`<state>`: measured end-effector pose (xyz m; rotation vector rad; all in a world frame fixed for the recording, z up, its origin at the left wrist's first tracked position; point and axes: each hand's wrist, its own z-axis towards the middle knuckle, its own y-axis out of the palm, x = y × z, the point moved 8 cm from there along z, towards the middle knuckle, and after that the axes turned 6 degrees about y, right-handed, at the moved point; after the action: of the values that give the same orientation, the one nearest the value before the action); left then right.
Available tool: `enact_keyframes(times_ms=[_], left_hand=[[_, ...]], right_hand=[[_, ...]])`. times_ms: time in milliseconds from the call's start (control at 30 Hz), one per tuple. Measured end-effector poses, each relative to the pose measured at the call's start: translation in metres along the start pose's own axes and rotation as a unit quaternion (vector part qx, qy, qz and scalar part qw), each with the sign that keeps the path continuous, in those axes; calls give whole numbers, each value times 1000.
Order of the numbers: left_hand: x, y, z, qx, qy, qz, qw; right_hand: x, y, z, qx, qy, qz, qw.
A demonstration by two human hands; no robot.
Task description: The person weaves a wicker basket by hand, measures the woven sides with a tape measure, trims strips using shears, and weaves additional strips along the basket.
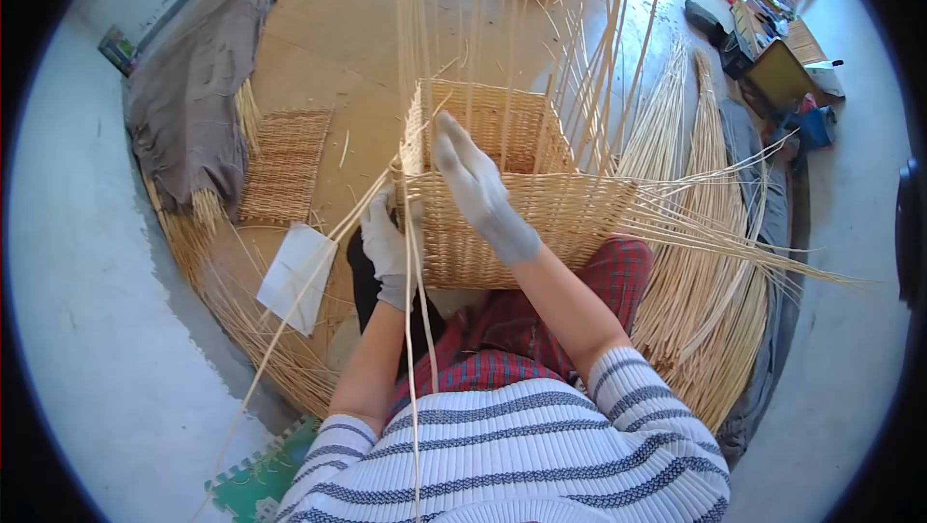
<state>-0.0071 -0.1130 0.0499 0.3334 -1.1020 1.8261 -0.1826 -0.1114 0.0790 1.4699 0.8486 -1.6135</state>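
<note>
A half-woven wicker basket (pixel 521 224) rests on my lap, with tall upright stakes (pixel 470 35) rising from its walls. My left hand (pixel 386 245), in a light glove, is closed at the basket's near left corner, where several loose wicker strands (pixel 362 206) come together. Its fingertips are partly hidden behind the weave. My right hand (pixel 473 180), gloved too, reaches over the near rim. Its fingers are pressed together, and a thin strand shows at their tips. Two pale strands (pixel 409 296) hang down from the corner across my lap.
Long bundles of wicker rods (pixel 690 262) lie on the floor at right. At left are cloth-covered rods (pixel 208 88), a woven mat (pixel 285 164) and a white sheet (pixel 297 279). Rod ends (pixel 753 238) stick out from the basket's right side. A green foam mat (pixel 261 475) lies bottom left.
</note>
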Motion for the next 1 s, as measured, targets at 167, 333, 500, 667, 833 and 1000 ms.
enact_keyframes(times_ms=[167,333,500,667,833,1000], left_hand=[[-53,20,23,46,-86,-275,956],[-30,11,20,-38,20,-308,950],[-60,11,-10,40,-66,-306,949],[23,19,3,-234,183,37,954],[25,46,7,-226,139,113,958],[19,50,7,-184,162,136,960]], right_hand=[[-13,14,12,71,-95,-41,992],[-28,31,-96,12,-237,-313,920],[-18,31,-110,-136,-271,-335,892],[50,-64,-46,126,179,58,974],[-33,-27,8,175,-243,-422,856],[-59,-62,9,147,-130,-14,981]])
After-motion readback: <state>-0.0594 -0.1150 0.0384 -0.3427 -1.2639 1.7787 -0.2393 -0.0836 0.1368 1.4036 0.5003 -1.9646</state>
